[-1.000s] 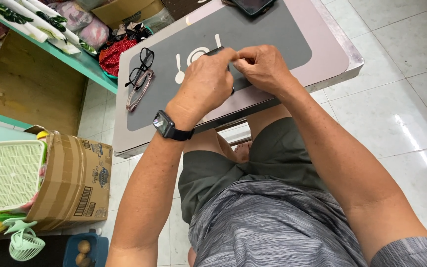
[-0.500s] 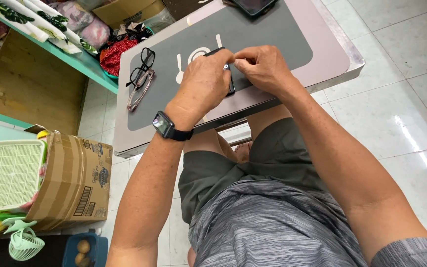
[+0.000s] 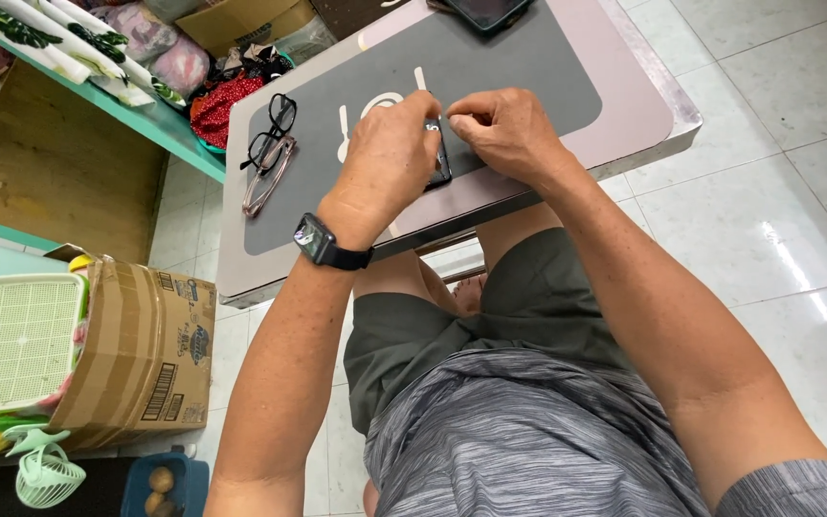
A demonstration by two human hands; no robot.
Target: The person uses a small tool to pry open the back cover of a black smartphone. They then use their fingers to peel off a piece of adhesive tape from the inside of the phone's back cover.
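Note:
My left hand (image 3: 387, 158) rests over a small dark phone (image 3: 438, 163) that lies on a grey mat (image 3: 519, 67), its fingers closed along the phone's left edge. A black watch (image 3: 318, 241) sits on that wrist. My right hand (image 3: 502, 126) is pinched at the phone's top right corner; what its fingertips hold is too small to tell. Most of the phone is hidden under my hands. Two pairs of glasses (image 3: 270, 153) lie on the mat to the left of my left hand.
The mat covers a small pinkish table (image 3: 638, 124) over my knees. A second dark phone (image 3: 485, 10) lies at the table's far edge. A cardboard box (image 3: 141, 354) with a green tray (image 3: 13, 340) stands at left, shelves of fabric behind, white tiled floor at right.
Both hands stay on the phone; the fingertips shift slightly at its top edge. Nothing else moves.

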